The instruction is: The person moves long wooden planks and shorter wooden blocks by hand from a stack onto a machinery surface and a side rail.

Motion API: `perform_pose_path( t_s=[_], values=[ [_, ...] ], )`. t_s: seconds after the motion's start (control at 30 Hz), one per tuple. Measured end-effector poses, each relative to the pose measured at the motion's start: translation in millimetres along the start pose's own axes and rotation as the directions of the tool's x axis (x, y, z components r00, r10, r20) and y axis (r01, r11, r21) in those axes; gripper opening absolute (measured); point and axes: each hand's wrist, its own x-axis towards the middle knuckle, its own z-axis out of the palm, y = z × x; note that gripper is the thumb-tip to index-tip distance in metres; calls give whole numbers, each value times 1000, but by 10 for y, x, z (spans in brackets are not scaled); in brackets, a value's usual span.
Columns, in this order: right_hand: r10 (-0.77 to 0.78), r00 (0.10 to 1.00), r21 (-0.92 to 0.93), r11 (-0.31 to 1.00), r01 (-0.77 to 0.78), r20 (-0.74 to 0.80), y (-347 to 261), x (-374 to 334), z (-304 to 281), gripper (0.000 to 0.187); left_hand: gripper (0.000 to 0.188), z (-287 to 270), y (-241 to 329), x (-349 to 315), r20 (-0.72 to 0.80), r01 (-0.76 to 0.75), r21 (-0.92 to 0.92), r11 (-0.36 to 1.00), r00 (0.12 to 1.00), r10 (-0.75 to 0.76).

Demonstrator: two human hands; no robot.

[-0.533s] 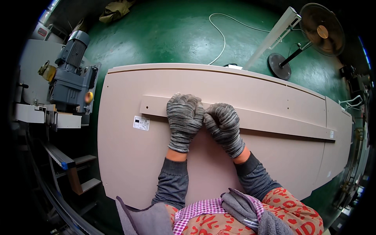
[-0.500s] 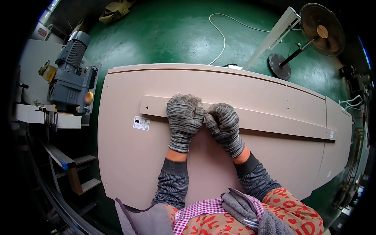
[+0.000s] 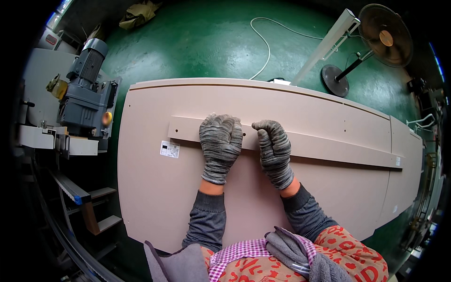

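A long, narrow pinkish board [image 3: 329, 148] lies across a large panel [image 3: 159, 197] of the same colour. Round holes show near its left end and just right of my left hand [image 3: 220, 146]. That gloved hand is closed over the narrow board, fingers curled at its far edge. My right hand [image 3: 274, 152], in a matching grey striped glove, is beside the second hole with thumb and forefinger pinched together. Whatever sits in that pinch, if anything, is too small to make out. A white label [image 3: 169, 148] is stuck to the panel by the board's left end.
A grey motor unit [image 3: 85, 105] stands left of the panel, with a step frame [image 3: 101, 207] below it. Beyond the far edge are a pedestal fan [image 3: 386, 38], a slanted white post [image 3: 326, 44] and a pale cable [image 3: 268, 49] on the green floor.
My right hand has drawn away from the left, a little to the right, uncovering the hole between them. My left hand stays on the narrow board.
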Motion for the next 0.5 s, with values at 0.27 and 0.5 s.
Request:
perform_pose_path(
  t_s=[0.27,0.5],
  values=[
    [18,1000,-5,1000,-18,-7,14,5,-3,15,11,-43,31,20,-2,-9,-67,998,1000,9],
    [57,998,7,998,-57,0,-2,6,-9,14,18,-74,104,36,-78,-10,-392,920,997,-22]
  ],
)
